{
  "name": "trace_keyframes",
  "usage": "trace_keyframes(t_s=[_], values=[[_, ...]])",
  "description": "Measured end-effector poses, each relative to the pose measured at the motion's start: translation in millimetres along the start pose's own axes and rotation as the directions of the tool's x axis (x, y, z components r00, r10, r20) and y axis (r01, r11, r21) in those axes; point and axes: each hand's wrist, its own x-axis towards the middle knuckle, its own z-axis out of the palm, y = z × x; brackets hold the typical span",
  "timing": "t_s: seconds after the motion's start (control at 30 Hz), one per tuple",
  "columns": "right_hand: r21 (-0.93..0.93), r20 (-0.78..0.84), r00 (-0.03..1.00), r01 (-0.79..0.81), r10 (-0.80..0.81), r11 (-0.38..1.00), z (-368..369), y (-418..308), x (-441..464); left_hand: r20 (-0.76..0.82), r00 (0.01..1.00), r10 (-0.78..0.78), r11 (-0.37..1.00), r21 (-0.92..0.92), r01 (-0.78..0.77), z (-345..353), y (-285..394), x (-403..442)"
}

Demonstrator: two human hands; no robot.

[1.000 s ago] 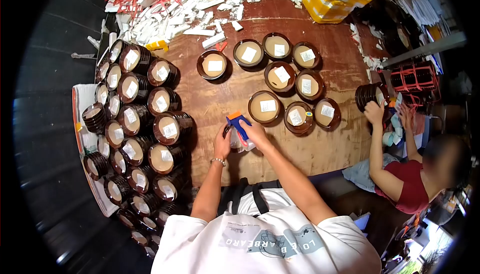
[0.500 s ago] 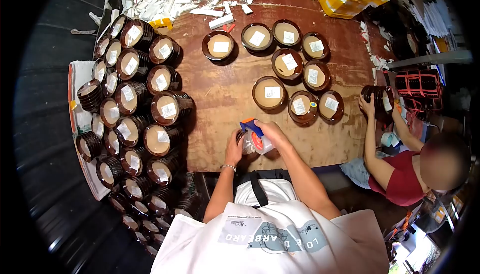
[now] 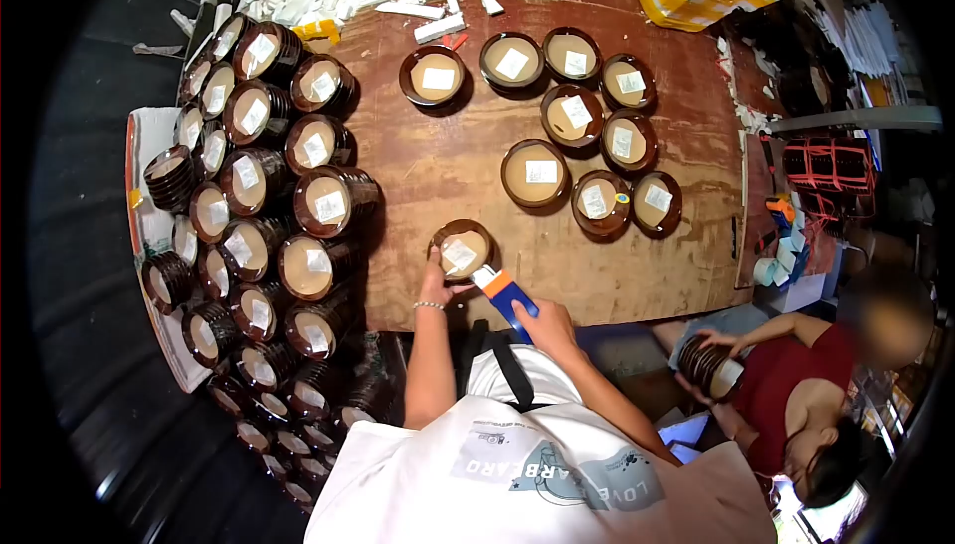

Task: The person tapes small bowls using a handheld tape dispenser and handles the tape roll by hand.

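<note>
Facing up near the front edge of the table (image 3: 428, 186), the bowl (image 3: 476, 243) has a white label (image 3: 461, 257) on it and the left hand (image 3: 436, 280) wrapped round its rim at about 8 o'clock, so that's a proper hold, and the nearer hand too. Angle's the thing to look at here imo: the right hand (image 3: 546, 326) is closed round a blue tool (image 3: 510, 303) with an orange end, long axis roughly 11 to 5 o'clock, and from that grip the bowl lies at about 10. The tip sits right by the rim at 4 to 5. Can't tell if it touches or leaves a sliver of gap; some whitish bit there muddies it. Most of the left fingers are hidden under the bowl, so no idea if it's one bowl or several nested, or if it rests on the wood. Right fingertips are mostly out of sight behind the tool. Further out, loose bowls (image 3: 571, 118) sit toward 1 o'clock and tall stacks (image 3: 249, 181) at 9, while another person (image 3: 776, 415) at 4 has a smaller pile (image 3: 708, 366) in hand.
</note>
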Motion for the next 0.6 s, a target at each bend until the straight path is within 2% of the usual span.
trace_keyframes(t_s=[0.03,0.1,0.17,0.23,0.3,0.33,0.37,0.43,0.5,0.6], values=[[-0.098,-0.034,0.997,0.067,-0.071,0.993,-7.0,3.5,-4.8,0.014,1.0,-0.018,0.999,0.049,0.017,-3.6,6.5,-3.9],[-0.095,0.008,0.997,0.074,-0.074,0.993,-22.3,0.8,-9.6,0.075,0.987,-0.14,0.99,0.014,0.139,-15.3,11.5,-0.2],[-0.089,0.066,0.982,0.18,-0.175,0.98,-33.4,0.3,-9.1,0.044,0.985,-0.166,0.985,-0.045,0.168,-17.3,2.9,-2.3],[-0.056,0.1,0.981,0.169,-0.163,0.984,-40.2,7.5,-11.7,0.019,0.979,-0.202,0.974,-0.1,0.203,-20.2,-3.1,-8.2],[-0.141,0.139,0.965,0.24,-0.221,0.96,-51.3,5.6,-17.8,0.032,0.989,-0.146,0.978,-0.146,0.149,-21.4,-7.0,-7.5],[-0.119,0.104,0.957,0.281,-0.269,0.952,-42.4,20.7,-13.6,0.088,0.978,-0.19,0.967,-0.154,0.202,-26.1,-6.2,-5.6],[-0.126,0.113,0.957,0.279,-0.266,0.952,-41.6,23.4,-9.6,0.088,0.977,-0.194,0.965,-0.164,0.206,-25.7,-12.5,-8.9],[-0.278,0.182,0.964,0.237,-0.191,0.931,-39.1,23.4,5.9,0.087,0.964,-0.252,0.959,-0.107,0.261,-22.2,-15.5,-12.6],[-0.313,0.134,0.965,0.258,-0.226,0.914,-28.6,37.4,19.6,0.081,0.974,-0.21,0.968,-0.12,0.219,-13.5,-28.4,-17.2],[-0.503,0.148,0.986,0.142,-0.077,0.853,-19.1,28.4,37.0,0.068,0.969,-0.238,0.954,-0.171,0.246,6.7,-36.8,-30.8]])
